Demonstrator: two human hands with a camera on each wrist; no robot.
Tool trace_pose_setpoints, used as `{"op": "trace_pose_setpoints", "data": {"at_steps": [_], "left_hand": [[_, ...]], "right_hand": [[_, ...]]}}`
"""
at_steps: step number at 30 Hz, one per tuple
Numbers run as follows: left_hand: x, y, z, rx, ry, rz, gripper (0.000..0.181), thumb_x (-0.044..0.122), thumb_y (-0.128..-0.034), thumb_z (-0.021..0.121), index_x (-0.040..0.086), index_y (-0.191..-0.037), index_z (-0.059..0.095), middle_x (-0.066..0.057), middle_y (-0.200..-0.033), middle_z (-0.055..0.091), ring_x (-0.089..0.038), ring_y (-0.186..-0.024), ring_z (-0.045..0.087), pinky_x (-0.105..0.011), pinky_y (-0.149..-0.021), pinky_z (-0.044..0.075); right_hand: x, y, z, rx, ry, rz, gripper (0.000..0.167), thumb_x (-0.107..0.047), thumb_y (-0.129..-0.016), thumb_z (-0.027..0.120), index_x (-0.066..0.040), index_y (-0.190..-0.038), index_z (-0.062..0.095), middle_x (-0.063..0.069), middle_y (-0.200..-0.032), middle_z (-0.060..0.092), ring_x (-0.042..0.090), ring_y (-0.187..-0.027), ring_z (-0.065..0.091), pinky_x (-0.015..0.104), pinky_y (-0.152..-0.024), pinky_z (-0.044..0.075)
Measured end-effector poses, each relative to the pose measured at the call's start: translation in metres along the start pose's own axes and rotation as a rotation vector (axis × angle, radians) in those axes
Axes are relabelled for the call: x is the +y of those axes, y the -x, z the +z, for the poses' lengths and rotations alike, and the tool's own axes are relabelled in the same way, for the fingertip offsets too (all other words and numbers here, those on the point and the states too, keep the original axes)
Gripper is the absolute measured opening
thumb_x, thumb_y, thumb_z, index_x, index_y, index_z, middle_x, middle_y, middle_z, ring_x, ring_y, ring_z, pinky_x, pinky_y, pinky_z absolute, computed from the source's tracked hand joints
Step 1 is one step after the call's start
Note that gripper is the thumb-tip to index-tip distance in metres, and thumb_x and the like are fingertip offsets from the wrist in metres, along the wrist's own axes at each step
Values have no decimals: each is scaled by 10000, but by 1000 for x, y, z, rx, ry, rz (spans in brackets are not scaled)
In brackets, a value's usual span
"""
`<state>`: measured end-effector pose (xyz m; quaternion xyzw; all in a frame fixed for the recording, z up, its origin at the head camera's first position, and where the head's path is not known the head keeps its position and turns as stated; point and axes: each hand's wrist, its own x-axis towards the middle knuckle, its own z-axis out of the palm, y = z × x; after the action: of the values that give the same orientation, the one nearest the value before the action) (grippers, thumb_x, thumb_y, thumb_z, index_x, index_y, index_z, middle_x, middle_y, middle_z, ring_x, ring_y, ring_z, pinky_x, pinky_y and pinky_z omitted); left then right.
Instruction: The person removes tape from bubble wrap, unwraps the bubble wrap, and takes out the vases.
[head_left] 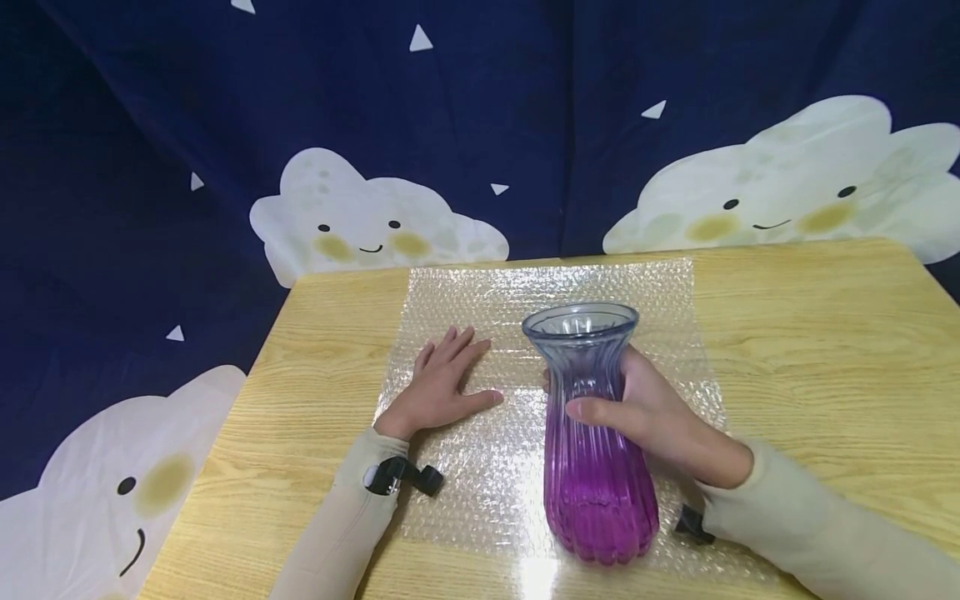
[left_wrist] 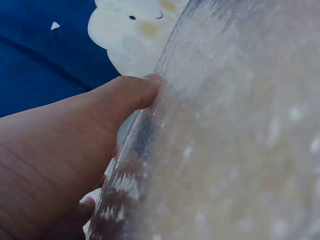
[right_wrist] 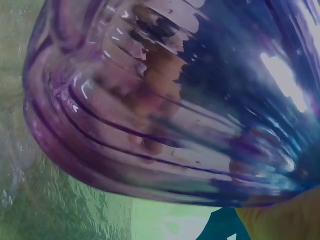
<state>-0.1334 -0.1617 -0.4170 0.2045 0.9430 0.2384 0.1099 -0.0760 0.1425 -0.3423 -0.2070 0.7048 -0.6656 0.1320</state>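
Observation:
A ribbed glass vase (head_left: 598, 483), clear at the flared mouth and purple toward the base, stands over a sheet of bubble wrap (head_left: 480, 508). My right hand (head_left: 652, 408) grips its narrow neck, thumb across the front, the other fingers mostly hidden behind the glass. The purple ribbed side of the vase (right_wrist: 100, 130) fills much of the right wrist view. To the left, my left hand (head_left: 442, 387) rests on the bubble wrap with its fingers spread. The left wrist view has the thumb of that hand (left_wrist: 75, 135) against the wrap (left_wrist: 240, 125).
Beneath the wrap is a light wood table (head_left: 300, 400). A dark blue curtain (head_left: 450, 100) printed with smiling clouds hangs along the table's far and left sides. Each sleeve carries a small black wrist camera (head_left: 397, 477).

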Motion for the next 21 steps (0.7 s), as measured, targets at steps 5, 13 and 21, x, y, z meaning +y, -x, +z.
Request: {"op": "trace_pose_setpoints", "data": {"at_steps": [5,13,21], "left_hand": [[1,0,-1,-2,2,2,866,624,-918,657,254,-1631,333,-82,-1760,157,-331,-1651,41,-622,-1313,-10],[-1,0,0,-7,-10,-7,864,635,-916,652,267,-1630,333,-72,-1762,155,-316,-1654,30,-609,-1318,-9],[0,0,0,-6,-10,-4,863,628,-919,656,266,-1631,331,-78,-1760,161,-320,-1653,33,-616,-1316,-4]], "right_hand": [[0,4,-2,0,24,-77,665,-173,-858,772,49,-1402,463,294,-1197,700,177,-1054,741,364,-901,635],[0,11,0,1,32,-138,672,-128,-831,788,68,-1390,471,299,-1166,711,159,-1048,752,352,-897,638],[-3,17,6,5,111,-208,712,-162,-796,814,29,-1390,473,218,-1155,715,122,-1033,727,305,-903,625]]}}
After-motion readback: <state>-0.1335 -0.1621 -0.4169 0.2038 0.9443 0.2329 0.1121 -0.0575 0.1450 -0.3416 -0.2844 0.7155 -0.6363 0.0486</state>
